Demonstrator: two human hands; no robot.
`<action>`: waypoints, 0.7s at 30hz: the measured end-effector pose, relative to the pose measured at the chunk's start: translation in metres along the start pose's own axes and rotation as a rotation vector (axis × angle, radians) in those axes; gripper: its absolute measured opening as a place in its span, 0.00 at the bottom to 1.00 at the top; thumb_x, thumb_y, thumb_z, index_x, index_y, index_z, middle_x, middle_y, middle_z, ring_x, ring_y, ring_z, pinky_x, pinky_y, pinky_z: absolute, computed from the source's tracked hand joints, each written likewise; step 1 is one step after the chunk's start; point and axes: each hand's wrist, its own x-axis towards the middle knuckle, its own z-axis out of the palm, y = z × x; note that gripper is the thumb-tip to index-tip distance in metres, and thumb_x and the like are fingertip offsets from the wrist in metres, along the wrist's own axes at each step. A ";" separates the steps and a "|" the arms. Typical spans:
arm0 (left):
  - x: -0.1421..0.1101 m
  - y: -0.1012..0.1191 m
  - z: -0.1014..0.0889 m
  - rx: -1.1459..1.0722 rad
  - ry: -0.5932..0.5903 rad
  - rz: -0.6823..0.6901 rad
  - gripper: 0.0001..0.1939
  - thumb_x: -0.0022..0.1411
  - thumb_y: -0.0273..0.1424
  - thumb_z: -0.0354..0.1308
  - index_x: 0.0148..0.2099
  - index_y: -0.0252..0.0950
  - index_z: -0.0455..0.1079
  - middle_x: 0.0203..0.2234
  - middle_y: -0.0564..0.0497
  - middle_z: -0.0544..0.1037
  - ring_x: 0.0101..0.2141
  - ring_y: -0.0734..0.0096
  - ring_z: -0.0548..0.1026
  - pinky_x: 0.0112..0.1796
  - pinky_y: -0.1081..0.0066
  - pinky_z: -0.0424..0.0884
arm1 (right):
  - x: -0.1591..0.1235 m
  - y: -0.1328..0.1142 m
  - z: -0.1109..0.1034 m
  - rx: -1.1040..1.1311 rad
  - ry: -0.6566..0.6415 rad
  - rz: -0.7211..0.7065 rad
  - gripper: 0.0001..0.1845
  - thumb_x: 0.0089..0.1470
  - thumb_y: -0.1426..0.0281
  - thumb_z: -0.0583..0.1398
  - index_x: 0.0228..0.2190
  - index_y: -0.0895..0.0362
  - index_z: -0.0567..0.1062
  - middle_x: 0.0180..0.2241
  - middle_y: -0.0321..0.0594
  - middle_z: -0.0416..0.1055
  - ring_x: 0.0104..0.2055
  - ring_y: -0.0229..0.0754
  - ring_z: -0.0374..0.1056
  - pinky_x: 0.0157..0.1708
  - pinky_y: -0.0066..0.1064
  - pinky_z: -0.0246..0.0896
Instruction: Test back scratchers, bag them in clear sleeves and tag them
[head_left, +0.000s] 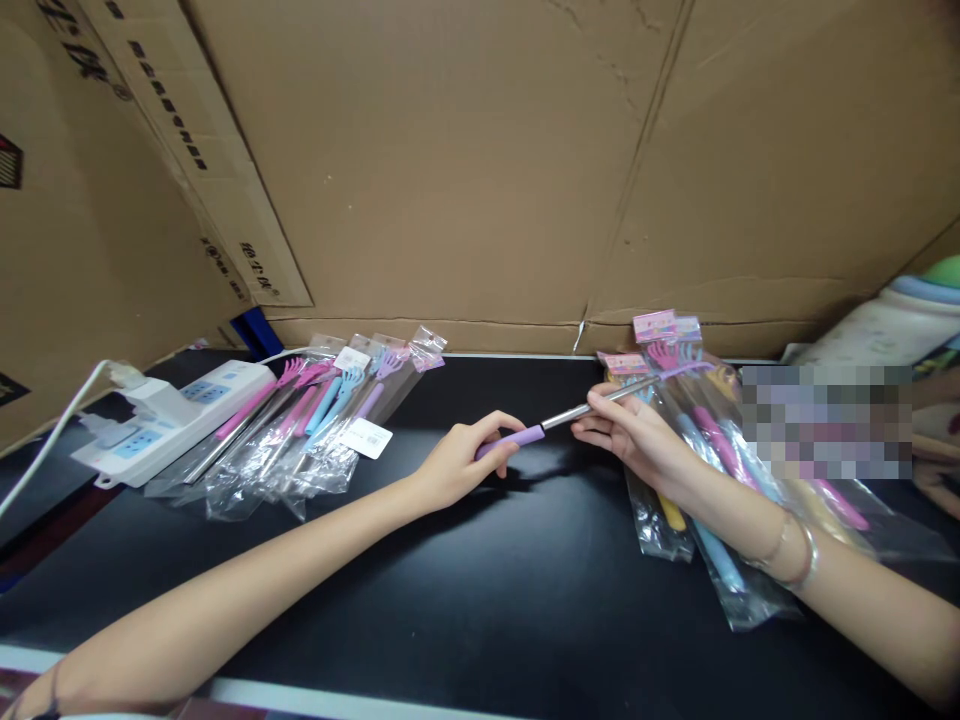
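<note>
Holding purple back scratcher (523, 437) aslant above table (450, 610): left hand (454, 465) pinching handle (535, 434), right hand (637, 430) pinching metal rod (561, 417); bagged scratchers (307, 420) toward table's far left corner.

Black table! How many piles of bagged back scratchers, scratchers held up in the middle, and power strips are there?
Bagged back scratchers, left pile and right pile: 2
Purple back scratcher between left hand and right hand: 1
White power strip: 1
Total: 4
</note>
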 end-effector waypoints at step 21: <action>0.000 -0.002 0.001 0.031 0.058 -0.041 0.13 0.67 0.37 0.48 0.50 0.39 0.65 0.22 0.57 0.74 0.24 0.75 0.69 0.30 0.76 0.61 | -0.006 0.004 0.005 -0.104 0.026 -0.164 0.19 0.44 0.58 0.67 0.31 0.53 0.66 0.21 0.28 0.65 0.24 0.32 0.65 0.28 0.25 0.66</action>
